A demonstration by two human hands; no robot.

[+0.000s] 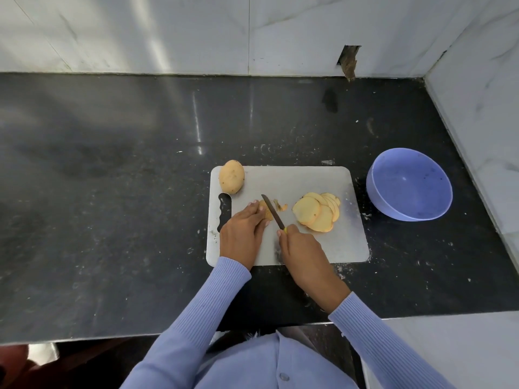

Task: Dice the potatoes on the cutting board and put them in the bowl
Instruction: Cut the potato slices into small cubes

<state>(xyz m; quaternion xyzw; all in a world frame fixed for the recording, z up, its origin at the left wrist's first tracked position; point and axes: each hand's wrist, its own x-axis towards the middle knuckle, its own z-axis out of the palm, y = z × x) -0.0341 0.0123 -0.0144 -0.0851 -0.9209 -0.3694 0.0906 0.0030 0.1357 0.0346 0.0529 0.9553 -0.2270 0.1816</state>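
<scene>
A grey cutting board (309, 178) lies on the dark counter. A whole potato (231, 176) sits at the board's far left corner. A fanned pile of potato slices (316, 214) lies on the board's right half. My left hand (244, 231) holds down a small potato piece (266, 211), mostly hidden under the fingers. My right hand (300, 248) grips a knife (272, 211) by its yellow handle, the dark blade resting right beside that piece. A few thin scraps (280, 206) lie just beyond the blade. The blue bowl (376, 192) stands to the right of the board and holds nothing.
The black counter (112, 192) stretches far to the left and behind the board. White marble walls (477, 108) close off the back and the right side, close to the bowl. The counter's front edge runs just below my forearms.
</scene>
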